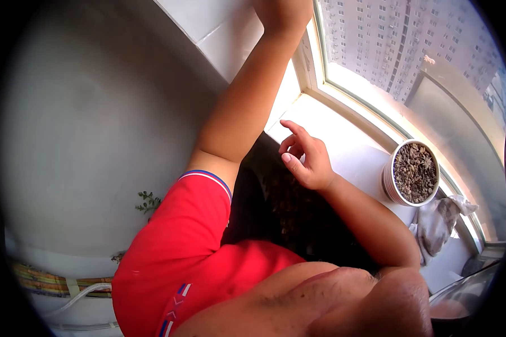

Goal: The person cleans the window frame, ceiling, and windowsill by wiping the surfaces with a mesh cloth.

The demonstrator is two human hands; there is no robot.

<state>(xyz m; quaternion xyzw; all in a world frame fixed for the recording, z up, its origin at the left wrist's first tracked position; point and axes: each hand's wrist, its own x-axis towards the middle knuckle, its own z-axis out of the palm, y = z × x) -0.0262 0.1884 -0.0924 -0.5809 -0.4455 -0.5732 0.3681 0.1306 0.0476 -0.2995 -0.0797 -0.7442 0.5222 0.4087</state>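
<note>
My left hand (285, 12) is cut off by the top edge, beside the window frame (312, 62). Its fingers are out of view, so what it holds or touches does not show. Over the white sill (351, 143), my right hand (312, 165) has its index finger stretched out and the other fingers loosely bent. The thumb stands apart, and nothing is visible between the fingers. To the right of that hand stands a round white pot (396, 188) of brown gravelly soil (415, 171), with a small spiky plant (426, 162) in it.
A crumpled grey-white cloth (434, 227) lies beside the pot on the sill. Through the window (365, 50) I see a tall building. Green leaves (149, 202) stick out past my red sleeve. At lower left are yellow-brown slats (45, 278) and a pale hose (81, 293).
</note>
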